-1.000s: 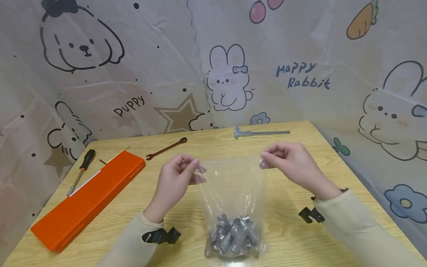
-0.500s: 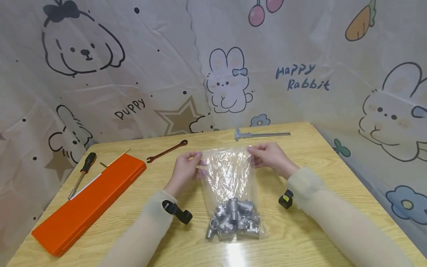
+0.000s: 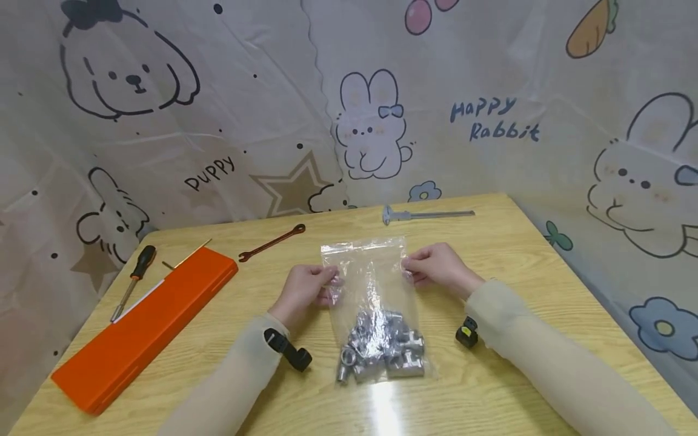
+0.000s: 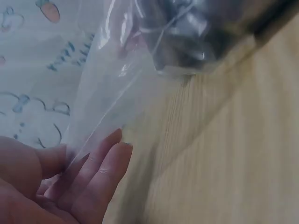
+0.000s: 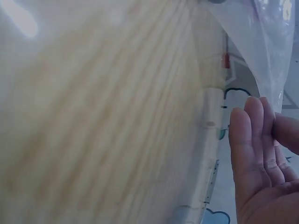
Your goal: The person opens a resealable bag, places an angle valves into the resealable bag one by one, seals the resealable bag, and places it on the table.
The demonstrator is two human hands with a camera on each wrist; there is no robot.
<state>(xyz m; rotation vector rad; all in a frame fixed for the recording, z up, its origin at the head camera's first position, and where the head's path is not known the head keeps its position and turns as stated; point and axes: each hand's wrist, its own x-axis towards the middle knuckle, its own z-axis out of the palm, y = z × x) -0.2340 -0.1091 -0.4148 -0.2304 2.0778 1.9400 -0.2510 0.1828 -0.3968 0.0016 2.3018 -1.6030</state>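
Observation:
In the head view a clear zip-lock bag (image 3: 357,275) lies at the middle of the table, its zip edge away from me. Several grey metal pipe fittings (image 3: 406,360) are gathered in its lower end. My left hand (image 3: 303,293) pinches the bag's left edge between thumb and fingers, below the top. On the opposite edge, my right hand (image 3: 442,266) pinches the plastic the same way. The left wrist view shows the thumb (image 4: 52,161) against the film, with the dark fittings (image 4: 187,32) beyond. In the right wrist view the bag's edge (image 5: 271,79) runs into the fingertips.
An orange case (image 3: 147,327) lies on the left of the wooden table (image 3: 480,393), beside a screwdriver-like tool with a black handle (image 3: 143,263). A reddish wrench (image 3: 272,243) and a caliper (image 3: 431,215) lie toward the back. A printed curtain (image 3: 262,91) hangs behind.
The bag has gone from held up by its top corners to laid flatter, with its fittings farther from me. Both hands have moved inward and now hold its sides lower down.

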